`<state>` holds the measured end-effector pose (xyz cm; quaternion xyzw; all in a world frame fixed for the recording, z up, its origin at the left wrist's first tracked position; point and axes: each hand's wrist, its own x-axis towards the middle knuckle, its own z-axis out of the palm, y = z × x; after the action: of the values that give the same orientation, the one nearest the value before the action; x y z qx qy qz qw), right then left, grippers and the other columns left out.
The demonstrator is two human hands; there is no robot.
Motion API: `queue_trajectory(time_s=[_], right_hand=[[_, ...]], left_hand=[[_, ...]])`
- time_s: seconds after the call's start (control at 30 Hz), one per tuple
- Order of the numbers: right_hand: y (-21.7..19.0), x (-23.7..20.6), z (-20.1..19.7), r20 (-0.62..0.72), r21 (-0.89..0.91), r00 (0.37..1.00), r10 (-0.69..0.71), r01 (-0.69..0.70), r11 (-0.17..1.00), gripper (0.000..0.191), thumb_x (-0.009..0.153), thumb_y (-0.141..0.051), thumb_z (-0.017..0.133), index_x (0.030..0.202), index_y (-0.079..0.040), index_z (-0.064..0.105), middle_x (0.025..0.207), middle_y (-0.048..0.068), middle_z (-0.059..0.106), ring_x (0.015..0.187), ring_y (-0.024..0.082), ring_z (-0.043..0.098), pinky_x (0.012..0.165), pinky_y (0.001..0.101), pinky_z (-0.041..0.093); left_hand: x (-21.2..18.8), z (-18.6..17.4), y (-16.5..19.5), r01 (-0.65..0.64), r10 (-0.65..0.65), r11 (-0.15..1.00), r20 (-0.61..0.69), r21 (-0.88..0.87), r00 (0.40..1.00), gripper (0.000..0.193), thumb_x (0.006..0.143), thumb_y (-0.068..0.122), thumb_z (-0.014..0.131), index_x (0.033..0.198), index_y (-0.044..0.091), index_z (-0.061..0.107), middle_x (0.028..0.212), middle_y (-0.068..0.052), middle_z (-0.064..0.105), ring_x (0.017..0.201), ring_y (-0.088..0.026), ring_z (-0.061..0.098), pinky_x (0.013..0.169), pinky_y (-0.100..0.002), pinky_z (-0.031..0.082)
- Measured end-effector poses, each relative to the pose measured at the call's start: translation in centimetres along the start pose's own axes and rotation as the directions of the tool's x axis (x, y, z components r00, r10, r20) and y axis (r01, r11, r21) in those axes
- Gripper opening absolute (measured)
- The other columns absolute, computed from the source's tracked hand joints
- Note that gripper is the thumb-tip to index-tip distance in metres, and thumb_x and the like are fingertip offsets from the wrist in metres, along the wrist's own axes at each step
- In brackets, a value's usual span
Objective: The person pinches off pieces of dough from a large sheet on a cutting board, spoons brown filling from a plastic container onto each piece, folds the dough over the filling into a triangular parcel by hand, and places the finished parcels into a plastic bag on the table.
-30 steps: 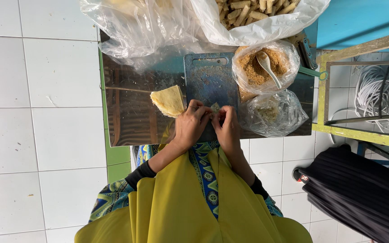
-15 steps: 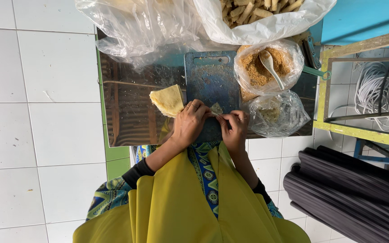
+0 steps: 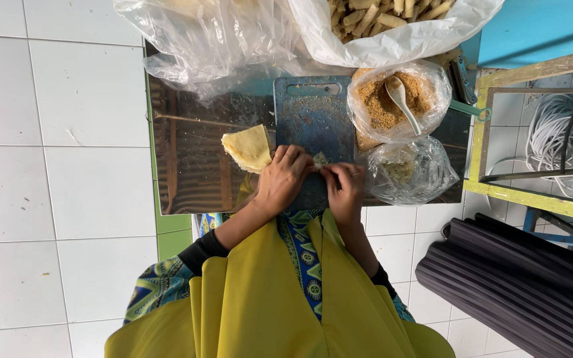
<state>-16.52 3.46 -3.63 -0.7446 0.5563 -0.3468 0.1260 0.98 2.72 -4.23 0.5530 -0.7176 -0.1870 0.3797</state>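
Observation:
My left hand (image 3: 285,174) and my right hand (image 3: 343,183) meet over the near end of a dark blue cutting board (image 3: 313,113). Together they pinch a small pale wrapper piece (image 3: 319,159) between the fingertips; most of it is hidden by my fingers. A stack of thin yellow wrappers (image 3: 249,148) lies just left of my left hand on the metal tray (image 3: 187,179). A bag of brown crumbs (image 3: 399,99) with a white spoon (image 3: 402,101) in it stands right of the board. My yellow and patterned clothing fills the lower middle.
A clear bag with a little pale filling (image 3: 407,171) sits beside my right hand. Large plastic bags (image 3: 220,40) and a bag of finished rolls (image 3: 392,20) lie at the far side. A yellow-green frame with coiled white cable (image 3: 552,139) and black ribbed sheets (image 3: 518,278) are on the right.
Both hands have stayed over the board's near end, fingers shifting slightly on the small wrapper piece. The view has tilted a little, showing more of the black ribbed sheets.

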Motion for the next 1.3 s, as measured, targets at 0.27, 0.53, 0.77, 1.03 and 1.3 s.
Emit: queue_trajectory(time_s=[0.27,0.53,0.77,1.03,1.3], right_hand=[[0.5,0.8,-0.2,0.030,0.087,0.999,0.030,-0.033,0.996,0.013,0.091,-0.001,0.076,0.103,-0.004,0.072,0.103,0.008,0.067,0.095,0.026,0.062,0.080,0.0375,0.052],[1.1,1.1,0.0,0.047,0.073,0.998,0.042,-0.046,0.996,0.013,0.091,-0.003,0.079,0.103,-0.003,0.073,0.104,0.010,0.065,0.096,0.028,0.063,0.081,0.0392,0.052],[1.1,1.9,-0.6,0.166,-0.031,0.985,-0.042,0.048,0.998,0.022,0.097,-0.001,0.070,0.119,-0.007,0.071,0.120,0.009,0.062,0.110,0.030,0.063,0.095,0.0420,0.051],[1.1,2.3,-0.8,0.325,-0.385,0.939,-0.112,0.240,0.891,0.053,0.089,0.002,0.065,0.141,-0.004,0.061,0.123,0.015,0.063,0.112,0.032,0.056,0.095,0.0456,0.049],[1.2,7.0,-3.9,0.006,0.148,0.995,-0.097,0.095,0.984,0.026,0.099,-0.005,0.075,0.122,-0.005,0.061,0.120,0.011,0.069,0.094,0.018,0.064,0.078,0.0301,0.052]], left_hand=[[0.9,0.7,0.1,0.003,-0.004,1.000,0.021,0.031,1.000,0.012,0.097,0.016,0.065,0.106,0.008,0.067,0.105,-0.003,0.064,0.100,-0.026,0.060,0.088,-0.041,0.048],[1.1,0.8,-0.2,0.001,0.000,0.999,0.018,-0.048,1.000,0.009,0.096,0.018,0.067,0.098,0.009,0.068,0.102,-0.009,0.061,0.097,-0.031,0.059,0.086,-0.043,0.046],[3.1,1.1,1.0,0.084,-0.088,0.993,-0.054,-0.088,0.995,0.023,0.095,0.010,0.064,0.116,0.003,0.058,0.106,-0.013,0.060,0.100,-0.034,0.059,0.087,-0.046,0.046],[-1.6,-3.3,-0.1,-0.039,-0.022,0.968,-0.241,-0.246,0.970,0.031,0.099,-0.008,0.069,0.126,0.004,0.058,0.126,-0.013,0.065,0.106,-0.028,0.066,0.082,-0.036,0.054],[-3.1,-8.2,-5.2,0.334,-0.289,0.941,-0.393,0.049,0.873,0.043,0.097,0.015,0.073,0.134,0.001,0.056,0.131,-0.018,0.057,0.120,-0.037,0.052,0.105,-0.047,0.040]])
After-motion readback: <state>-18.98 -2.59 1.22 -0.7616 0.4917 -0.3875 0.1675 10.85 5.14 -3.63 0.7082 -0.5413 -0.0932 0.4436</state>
